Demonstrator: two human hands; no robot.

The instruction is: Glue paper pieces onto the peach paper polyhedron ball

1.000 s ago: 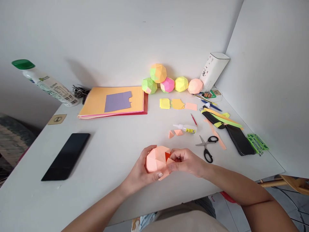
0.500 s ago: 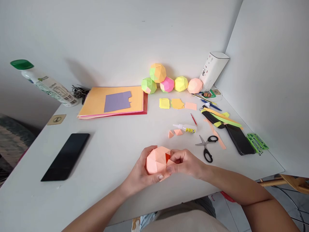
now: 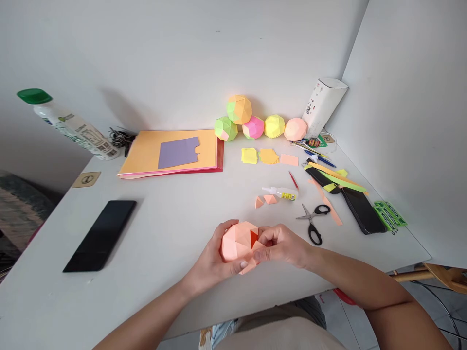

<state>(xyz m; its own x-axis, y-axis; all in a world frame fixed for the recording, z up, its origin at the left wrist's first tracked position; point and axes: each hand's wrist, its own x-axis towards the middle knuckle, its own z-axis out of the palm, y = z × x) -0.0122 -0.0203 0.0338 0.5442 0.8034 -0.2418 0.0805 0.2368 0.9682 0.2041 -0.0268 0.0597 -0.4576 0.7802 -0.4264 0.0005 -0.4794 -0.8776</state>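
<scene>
A peach paper ball (image 3: 237, 240) made of triangular facets is held above the front of the desk. My left hand (image 3: 221, 255) wraps round its left side, thumb along the lower front. On the right side a dark orange gap shows the ball's inside. There my right hand (image 3: 279, 245) pinches a paper flap at the gap's edge between thumb and fingers. Two small folded peach paper pieces (image 3: 270, 199) lie beyond the ball, beside a glue bottle (image 3: 286, 194) on its side. Scissors (image 3: 312, 222) with black handles lie open to the right.
Several finished paper balls (image 3: 274, 126) line the wall. Sticky-note stacks (image 3: 249, 155) lie before them. Left are a paper folder (image 3: 142, 153), a black phone (image 3: 100, 236) and a white bottle (image 3: 78, 129). A black pouch (image 3: 363, 209) with paper strips and a white box (image 3: 324, 104) stand right.
Almost nothing differs. Both hands keep their hold on the paper ball, and the whole view has shifted very slightly.
</scene>
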